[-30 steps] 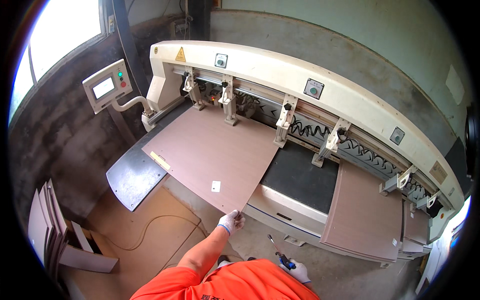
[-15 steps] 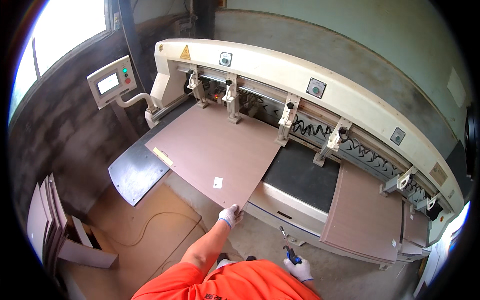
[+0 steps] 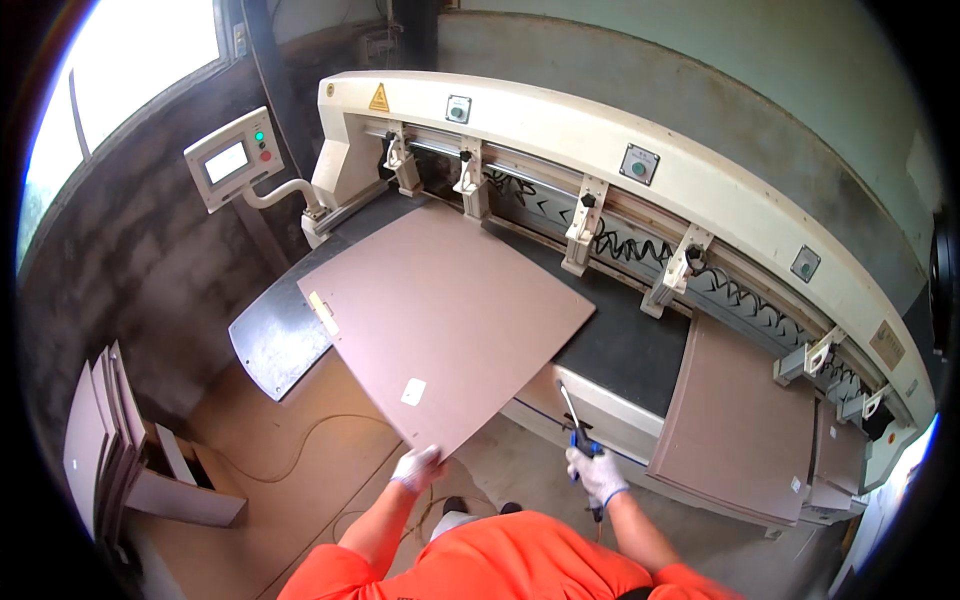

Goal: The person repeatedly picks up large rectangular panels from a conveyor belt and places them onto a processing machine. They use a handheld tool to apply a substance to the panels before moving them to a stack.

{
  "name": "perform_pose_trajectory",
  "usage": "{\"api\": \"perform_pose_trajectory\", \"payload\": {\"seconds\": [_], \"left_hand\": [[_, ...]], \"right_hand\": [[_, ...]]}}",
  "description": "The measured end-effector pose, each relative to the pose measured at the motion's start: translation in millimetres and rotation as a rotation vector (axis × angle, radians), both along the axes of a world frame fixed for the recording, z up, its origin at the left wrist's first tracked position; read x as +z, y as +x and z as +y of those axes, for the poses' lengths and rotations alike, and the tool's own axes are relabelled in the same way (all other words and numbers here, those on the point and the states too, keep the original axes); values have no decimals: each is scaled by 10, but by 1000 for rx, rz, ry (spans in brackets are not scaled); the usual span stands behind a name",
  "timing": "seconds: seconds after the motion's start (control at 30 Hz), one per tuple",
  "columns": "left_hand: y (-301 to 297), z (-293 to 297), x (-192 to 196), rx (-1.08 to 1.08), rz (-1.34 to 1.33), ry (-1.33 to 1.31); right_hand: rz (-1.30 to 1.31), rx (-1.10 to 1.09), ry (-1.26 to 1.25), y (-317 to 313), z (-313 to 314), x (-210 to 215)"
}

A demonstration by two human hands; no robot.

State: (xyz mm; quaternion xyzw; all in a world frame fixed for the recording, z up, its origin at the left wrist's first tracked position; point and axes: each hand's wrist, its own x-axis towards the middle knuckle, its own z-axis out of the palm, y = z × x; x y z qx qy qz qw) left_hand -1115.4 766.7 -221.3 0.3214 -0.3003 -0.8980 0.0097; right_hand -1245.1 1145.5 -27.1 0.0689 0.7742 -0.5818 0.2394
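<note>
My left hand point(image 3: 417, 468), in a white glove, grips the near corner of a mauve-brown panel point(image 3: 460, 310). The panel lies askew on the black bed of a long cream machine, its near end jutting past the front edge. A white label and a pale yellowish strip sit on its face. Gloved as well, my right hand point(image 3: 597, 473) is closed round an air blow gun point(image 3: 581, 441) in black and blue. Its thin metal nozzle points up toward the machine's front, apart from the panel. The fingertips of my left hand are partly hidden at the panel's edge.
Several clamps point(image 3: 584, 225) line the cream machine point(image 3: 560, 120). More panels are stacked on its bed point(image 3: 745, 420) at the right. A control screen point(image 3: 226, 163) stands at the left on an arm. Boards point(image 3: 95, 440) lean at the lower left; a hose point(image 3: 300, 445) loops across the floor.
The panel has turned and slid out from under the clamps, its near corner shifting left and toward me with my left hand. My right hand has risen with the blow gun.
</note>
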Motion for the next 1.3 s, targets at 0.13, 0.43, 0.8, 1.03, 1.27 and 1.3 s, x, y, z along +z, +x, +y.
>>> {"api": "perform_pose_trajectory", "payload": {"seconds": [0.13,0.43,0.8,1.03,1.27,1.3], "left_hand": [[1591,-572,188,265,-218,-203],[1232,-202,380,767,-180,114],[-66,-1825,311,581,-245,-100],[-784,-2463,251,415,-220,-82],[-1138,-2445,204,363,-234,-71],[-1138,-2392,193,371,-235,-87]], "right_hand": [[40,-7,150,-594,5,-297],[-373,360,-253,-729,-907,-745],[-277,110,-231,-770,-1845,-1096],[-224,-59,-270,-815,-2209,-1159],[-272,-193,-220,-947,-2164,-982],[-271,-192,-179,-951,-2152,-933]]}}
